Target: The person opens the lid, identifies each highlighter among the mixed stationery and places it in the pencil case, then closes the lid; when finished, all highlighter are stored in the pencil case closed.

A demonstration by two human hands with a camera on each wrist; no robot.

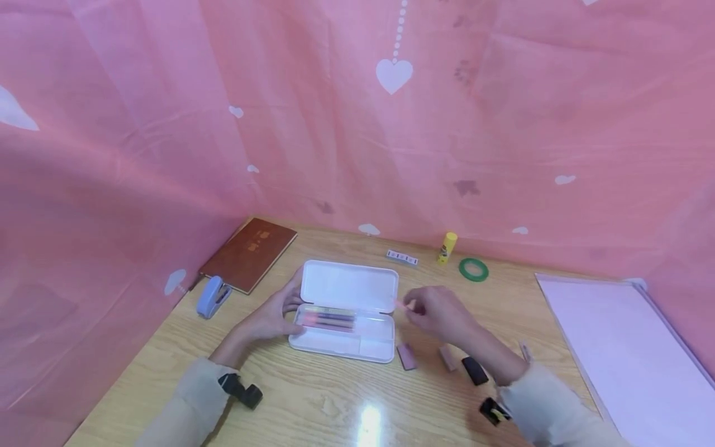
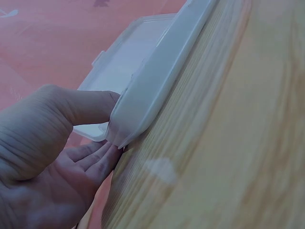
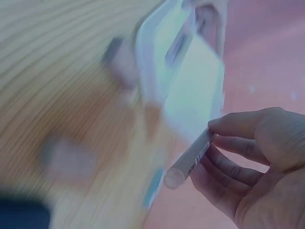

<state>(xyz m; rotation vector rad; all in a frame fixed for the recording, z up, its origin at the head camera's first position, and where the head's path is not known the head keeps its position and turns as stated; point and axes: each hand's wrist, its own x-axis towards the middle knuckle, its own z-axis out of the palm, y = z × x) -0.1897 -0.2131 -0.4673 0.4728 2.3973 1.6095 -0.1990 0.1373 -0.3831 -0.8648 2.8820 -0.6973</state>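
A white pencil case lies with its lid raised, and several pens rest in its back compartment. My left hand grips the case's left end. In the left wrist view, the thumb lies on the rim of the case and the other fingers reach beneath the corner. Just right of the lid, my right hand pinches a slim pen between thumb and fingers. A barcode shows on its barrel, and its near end is round and pale pink. The pen is held above the table.
Small pink blocks and a black one lie below my right forearm. Behind are a small patterned strip, a glue stick and green tape. Left are a brown notebook and stapler; right, a white board.
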